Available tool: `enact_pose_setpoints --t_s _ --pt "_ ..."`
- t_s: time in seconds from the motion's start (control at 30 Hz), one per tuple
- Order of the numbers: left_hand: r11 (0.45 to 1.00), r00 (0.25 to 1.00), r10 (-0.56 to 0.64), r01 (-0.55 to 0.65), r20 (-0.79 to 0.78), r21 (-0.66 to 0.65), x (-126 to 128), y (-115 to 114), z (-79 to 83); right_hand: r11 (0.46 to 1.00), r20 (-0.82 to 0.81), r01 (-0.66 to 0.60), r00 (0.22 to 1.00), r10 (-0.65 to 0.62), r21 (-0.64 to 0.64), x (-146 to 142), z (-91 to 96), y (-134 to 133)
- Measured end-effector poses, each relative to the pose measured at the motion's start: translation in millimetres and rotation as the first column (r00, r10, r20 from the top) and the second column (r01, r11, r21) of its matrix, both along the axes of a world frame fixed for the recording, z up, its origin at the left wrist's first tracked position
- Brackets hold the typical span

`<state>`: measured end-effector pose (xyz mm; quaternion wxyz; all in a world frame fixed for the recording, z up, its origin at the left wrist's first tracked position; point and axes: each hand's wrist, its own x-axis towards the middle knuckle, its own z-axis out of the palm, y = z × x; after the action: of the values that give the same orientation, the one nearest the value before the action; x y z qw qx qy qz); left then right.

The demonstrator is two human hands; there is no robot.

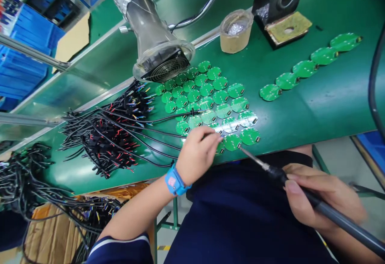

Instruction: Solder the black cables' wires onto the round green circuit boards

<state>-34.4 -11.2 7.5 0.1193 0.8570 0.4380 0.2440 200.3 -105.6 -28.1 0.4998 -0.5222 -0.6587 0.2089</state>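
My right hand grips a soldering iron like a pen. Its metal tip comes down at the edge of a round green circuit board in the front row. Over the boards just left of that tip, my left hand is closed in a pinch; what its fingertips hold is too small to make out. Black cables run from a pile toward this hand, and their ends pass behind it. Many more round boards lie in close rows behind both hands.
A fume extractor nozzle hangs over the back rows. Behind stand a tape roll with solder scraps inside and an iron stand with a yellow sponge. Five boards form a line at right. Cable bundles lie at left.
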Motion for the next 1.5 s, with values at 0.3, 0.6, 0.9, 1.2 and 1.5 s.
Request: enact_pose_setpoints --t_s 0.3,0.6,0.9,1.2,1.5 --pt "0.983 0.997 -0.073 0.072 -0.002 -0.17 17.8 -19.7 -21.5 0.988 0.121 -0.05 0.992 0.032 0.147 -10.3 5.9 11.9" --pt "0.986 0.998 -0.068 0.065 -0.015 -0.155 19.5 -21.0 -23.8 0.984 0.123 -0.061 0.992 0.04 0.169 -13.4 2.9 12.4" --pt "0.995 0.999 -0.046 0.044 -0.017 -0.086 20.6 -23.3 -27.5 0.981 0.161 -0.176 0.974 0.161 0.083 -14.3 2.5 15.7" --pt "0.995 0.998 -0.052 0.049 -0.033 -0.085 19.4 -23.2 -28.3 0.986 0.11 -0.099 0.99 0.085 0.134 -9.5 -5.1 5.5" --pt "0.992 0.999 0.032 -0.032 -0.007 -0.125 22.6 -25.9 -27.5 0.984 0.218 -0.069 0.975 0.032 0.162 -20.8 3.8 14.5"
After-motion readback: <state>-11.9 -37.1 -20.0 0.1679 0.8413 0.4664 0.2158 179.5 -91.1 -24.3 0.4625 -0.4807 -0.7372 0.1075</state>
